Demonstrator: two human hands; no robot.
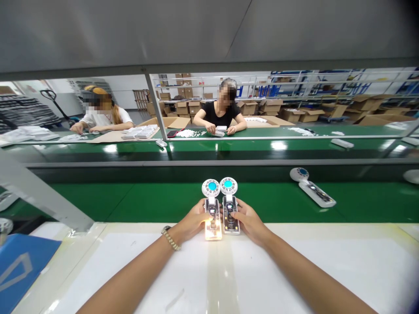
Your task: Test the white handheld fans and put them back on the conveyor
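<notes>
Two white handheld fans with round heads and blue centres stand side by side before me. My left hand (pixel 195 218) is closed around the left handheld fan (pixel 213 231), its thumb on the front; the lower body glows warm yellow. Around the right handheld fan (pixel 231 224) my right hand (pixel 247 220) is wrapped, thumb pressing on its dark, see-through front. That one shows only small lit spots. Both fan heads nearly touch, above the near edge of the green conveyor belt. A beaded bracelet (pixel 170 238) circles my left wrist.
Another handheld fan (pixel 316 192) lies on the green belt (pixel 157 196) at right. A white worktop (pixel 288 279) is under my arms, with a blue folder-like item (pixel 26 266) at left. Two people sit across the line, handling white parts. A metal post (pixel 49 196) rises at left.
</notes>
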